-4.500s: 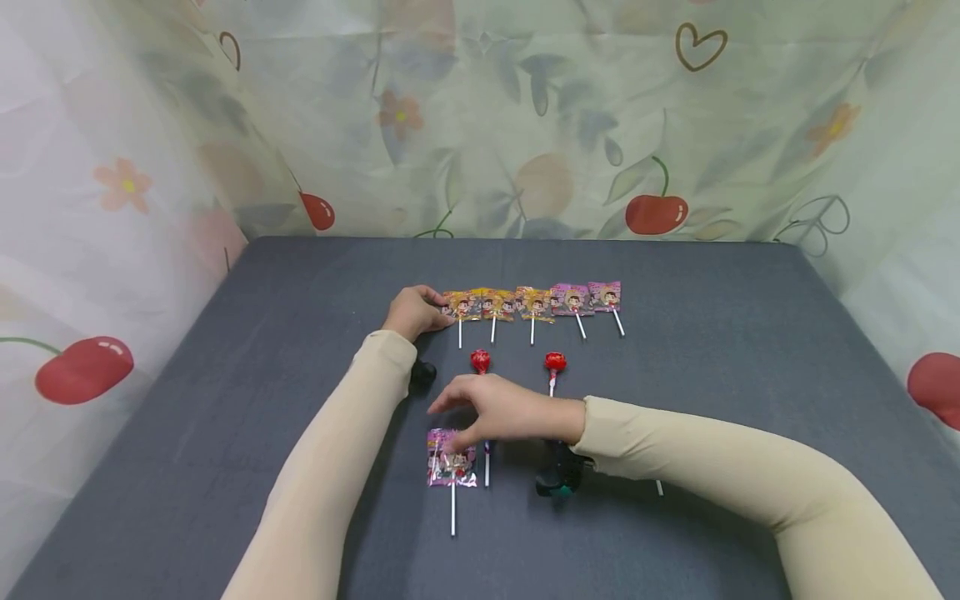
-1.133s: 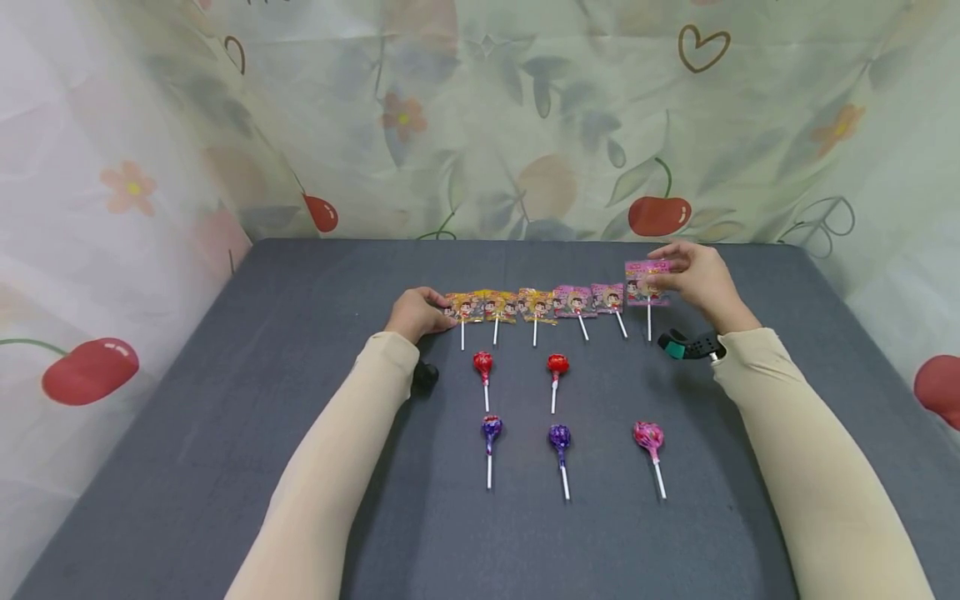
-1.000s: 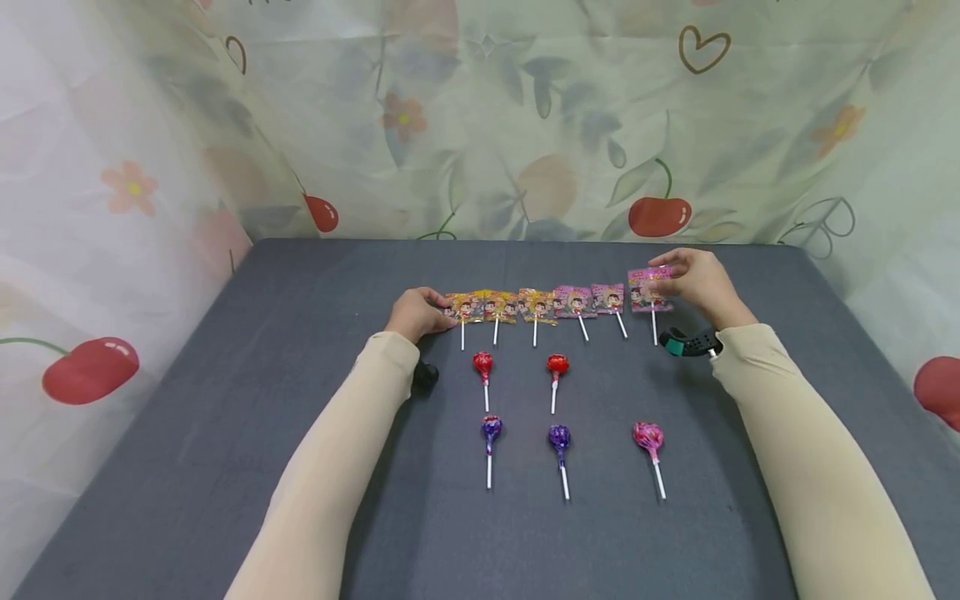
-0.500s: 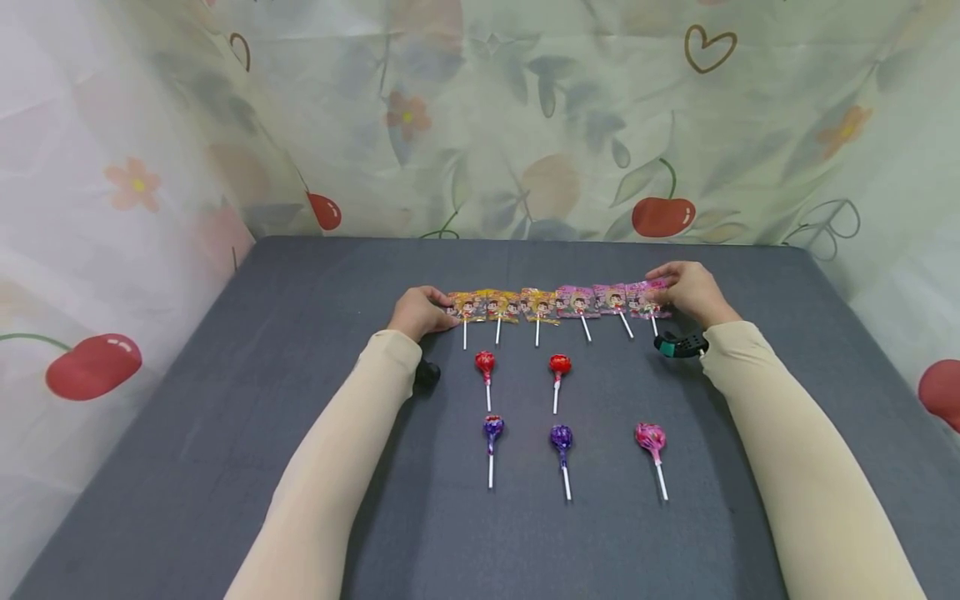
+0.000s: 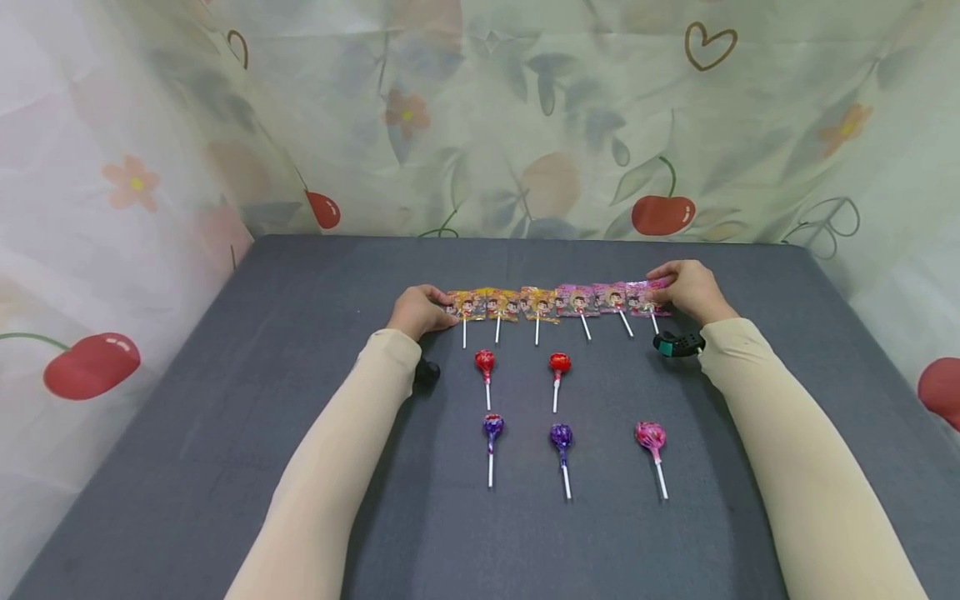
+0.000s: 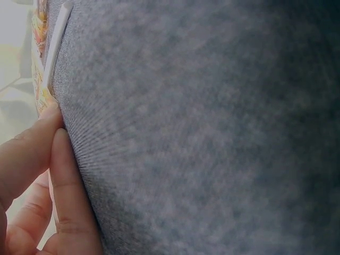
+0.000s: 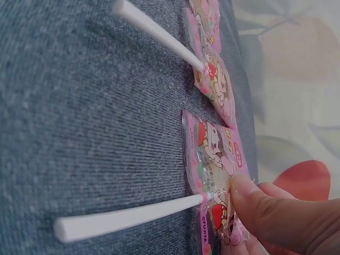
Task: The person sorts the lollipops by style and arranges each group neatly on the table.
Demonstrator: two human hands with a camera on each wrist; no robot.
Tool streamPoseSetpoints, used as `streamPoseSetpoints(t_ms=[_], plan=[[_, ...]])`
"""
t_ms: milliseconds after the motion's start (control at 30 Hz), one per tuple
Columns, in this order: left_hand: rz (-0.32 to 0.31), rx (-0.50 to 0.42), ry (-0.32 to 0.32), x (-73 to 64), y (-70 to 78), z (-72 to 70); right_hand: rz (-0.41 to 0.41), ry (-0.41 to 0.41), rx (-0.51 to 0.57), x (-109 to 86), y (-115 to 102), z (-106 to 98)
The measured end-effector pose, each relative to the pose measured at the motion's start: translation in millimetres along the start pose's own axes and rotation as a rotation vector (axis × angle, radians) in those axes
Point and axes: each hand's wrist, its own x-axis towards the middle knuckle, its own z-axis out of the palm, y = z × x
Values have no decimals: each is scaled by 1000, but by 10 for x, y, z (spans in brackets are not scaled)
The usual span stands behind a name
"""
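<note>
A row of flat lollipops in printed wrappers lies across the back of the table, three orange on the left and three pink on the right, sticks toward me. My left hand (image 5: pixel 420 312) pinches the outer edge of the leftmost orange-wrapped lollipop (image 5: pixel 471 307); in the left wrist view, thumb and finger meet at its wrapper (image 6: pixel 47 98). At the other end my right hand (image 5: pixel 693 292) holds the rightmost pink-wrapped lollipop (image 5: pixel 643 298) by its wrapper. The right wrist view shows the thumb pressing on that pink wrapper (image 7: pixel 212 154), which meets its neighbour's edge (image 7: pixel 220 90).
In front of the row lie two red round lollipops (image 5: pixel 485 361), two purple ones (image 5: pixel 561 436) and one pink one (image 5: pixel 650 435). They rest on a dark grey table (image 5: pixel 247 433). A patterned curtain (image 5: pixel 480 117) hangs behind and along both sides.
My right hand has brought a pink-wrapped lollipop from the front of the table to the row's right end and lowered it beside its neighbour. My left hand has stayed at the left end.
</note>
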Motion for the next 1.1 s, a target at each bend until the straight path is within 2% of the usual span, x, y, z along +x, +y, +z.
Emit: streamPoseSetpoints(t_ms=[200,500,1100], plan=[[6,31,6,-18,7,-6,28,-4,-12,2,2,-1],[5,29,9,-1,-1,1,98,-75,16,55,46,-28],[4,24,4,-4,1,-3,115,-68,61,103,98,-19]])
